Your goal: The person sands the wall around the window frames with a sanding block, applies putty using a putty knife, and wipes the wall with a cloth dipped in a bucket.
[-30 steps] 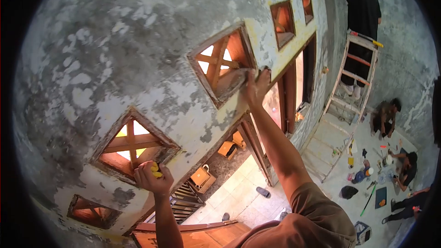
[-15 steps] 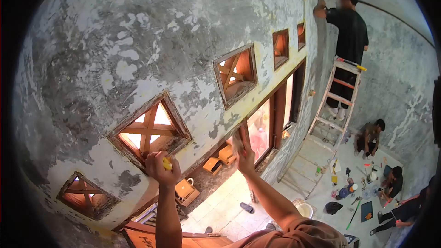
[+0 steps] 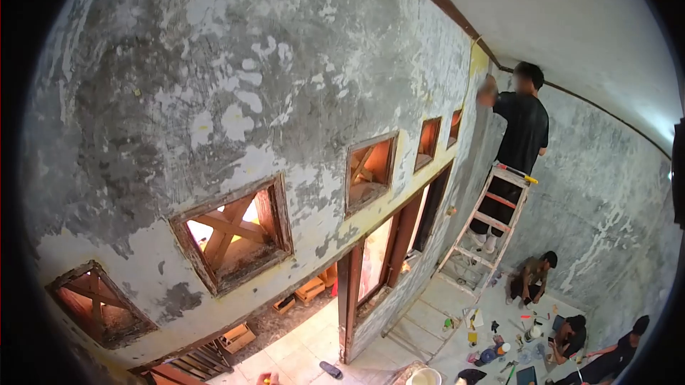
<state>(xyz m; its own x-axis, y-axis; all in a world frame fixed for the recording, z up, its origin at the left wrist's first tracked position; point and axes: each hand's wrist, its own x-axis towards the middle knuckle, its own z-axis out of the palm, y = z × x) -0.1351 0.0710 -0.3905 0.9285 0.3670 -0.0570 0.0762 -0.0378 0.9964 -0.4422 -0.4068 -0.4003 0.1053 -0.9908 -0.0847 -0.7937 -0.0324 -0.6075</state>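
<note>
Only the fingertips of my left hand (image 3: 265,376) show, at the bottom edge of the head view, closed around a small yellow thing (image 3: 270,381) of a kind I cannot make out. The rest of that hand is cut off by the frame. My right hand is out of view. Ahead stands a wall (image 3: 221,128) with patchy grey and white plaster. Set into it are several wood-framed vents, the nearest a large one with crossed slats (image 3: 230,234).
A person (image 3: 522,124) stands on a ladder (image 3: 492,224) at the far corner. Several people sit on the floor at lower right, among scattered tools and containers. A white bucket (image 3: 424,376), a slipper (image 3: 330,369) and wooden boxes (image 3: 237,338) lie below; a doorway post (image 3: 348,306) rises mid-view.
The view has tilted upward, showing more ceiling. Both hands were raised near the vents; the left has dropped to the bottom edge and the right has left view.
</note>
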